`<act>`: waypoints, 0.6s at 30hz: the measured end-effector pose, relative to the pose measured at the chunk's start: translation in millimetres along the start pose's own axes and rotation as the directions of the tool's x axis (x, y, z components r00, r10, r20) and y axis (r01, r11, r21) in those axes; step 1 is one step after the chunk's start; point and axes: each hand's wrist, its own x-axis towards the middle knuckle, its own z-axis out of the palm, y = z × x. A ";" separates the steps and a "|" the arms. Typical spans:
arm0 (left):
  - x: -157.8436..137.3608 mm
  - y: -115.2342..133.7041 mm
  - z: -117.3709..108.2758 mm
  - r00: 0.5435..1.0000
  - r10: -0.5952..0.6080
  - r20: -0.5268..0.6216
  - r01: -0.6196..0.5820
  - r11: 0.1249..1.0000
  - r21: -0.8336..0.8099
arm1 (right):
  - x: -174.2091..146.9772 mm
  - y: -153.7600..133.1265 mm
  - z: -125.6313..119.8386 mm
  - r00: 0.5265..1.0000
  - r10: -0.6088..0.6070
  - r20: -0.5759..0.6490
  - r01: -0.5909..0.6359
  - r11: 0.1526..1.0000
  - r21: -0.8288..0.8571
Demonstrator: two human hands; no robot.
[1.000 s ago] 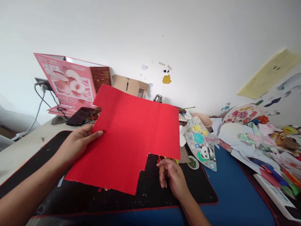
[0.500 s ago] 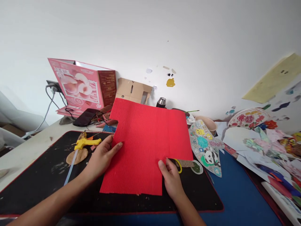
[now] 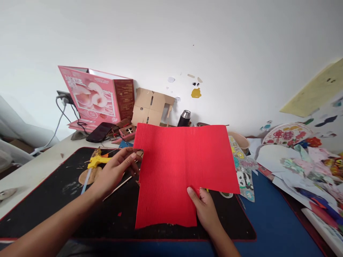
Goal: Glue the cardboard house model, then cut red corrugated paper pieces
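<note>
A red corrugated paper sheet point(image 3: 171, 167) with notched corners is held up over the black mat. My right hand point(image 3: 205, 205) grips it at the lower right notch, thumb in front and the other fingers behind. My left hand point(image 3: 122, 166) is beside the sheet's left edge, fingers loosely bent and apart, with nothing visible in them; whether a fingertip touches the edge I cannot tell. Left of that hand lie a yellow glue gun point(image 3: 98, 159) with a pale glue stick and a round wooden disc point(image 3: 89, 175). A thin stick point(image 3: 118, 187) lies under the left hand.
Under everything is a black mat point(image 3: 107, 221) on a blue surface point(image 3: 276, 217). Behind stand a pink box point(image 3: 93, 96), brown cardboard point(image 3: 146, 107) and a thermos point(image 3: 184, 117). A phone point(image 3: 99, 132) is at back left. Papers and crafts point(image 3: 302, 164) pile up on the right.
My left hand has let go of the sheet's left side, its thumb now off the front. The sheet has shifted right and slightly down in my right hand, uncovering the thin stick.
</note>
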 end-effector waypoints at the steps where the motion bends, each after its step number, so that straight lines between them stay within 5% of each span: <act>1: 2.6 1.1 -3.2 1.000 0.007 -0.012 -0.007 1.000 -0.013 | -0.7 -2.4 -1.3 1.000 0.002 0.003 -0.002 1.000 0.002; 9: 21.0 1.4 -22.4 0.999 0.030 0.012 -0.030 0.999 -0.018 | -2.0 -4.2 0.2 1.000 0.019 -0.002 -0.019 0.999 0.032; 18: 34.7 11.6 -11.8 1.000 -0.021 -0.016 0.019 0.992 -0.125 | -4.1 -4.1 1.1 0.999 0.015 -0.048 -0.017 0.999 -0.046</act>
